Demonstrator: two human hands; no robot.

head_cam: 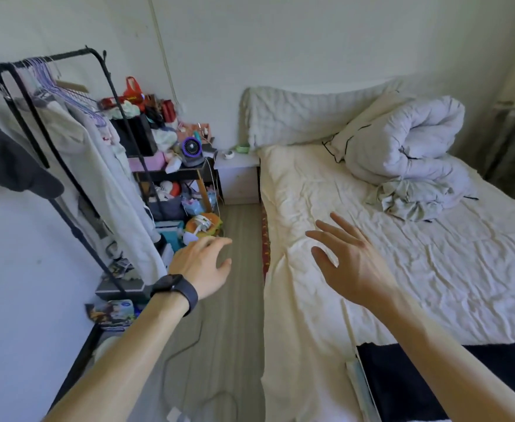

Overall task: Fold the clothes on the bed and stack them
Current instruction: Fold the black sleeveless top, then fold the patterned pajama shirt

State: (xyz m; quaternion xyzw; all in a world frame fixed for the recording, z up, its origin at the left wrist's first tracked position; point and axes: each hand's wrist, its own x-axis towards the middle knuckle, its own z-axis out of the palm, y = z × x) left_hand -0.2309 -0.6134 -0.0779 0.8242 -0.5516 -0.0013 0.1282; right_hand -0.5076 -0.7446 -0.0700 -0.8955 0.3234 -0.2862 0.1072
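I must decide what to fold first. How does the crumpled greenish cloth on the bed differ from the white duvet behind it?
The cloth is thin, pale greenish and lies in a low, loose heap; the duvet is thick, white and rolled into a tall bundle. The cloth is far smaller than the duvet. Both lie on the sheet, touching.

On the bed (433, 284), the sheet (311, 193) is showing matt, creased cloth; the rolled quilt (408, 138) is showing puffy stitched fabric; the crumpled garment (402, 202), thin wrinkled cloth. Left of the bed, the clothes rack (76, 53) is showing matt black metal.
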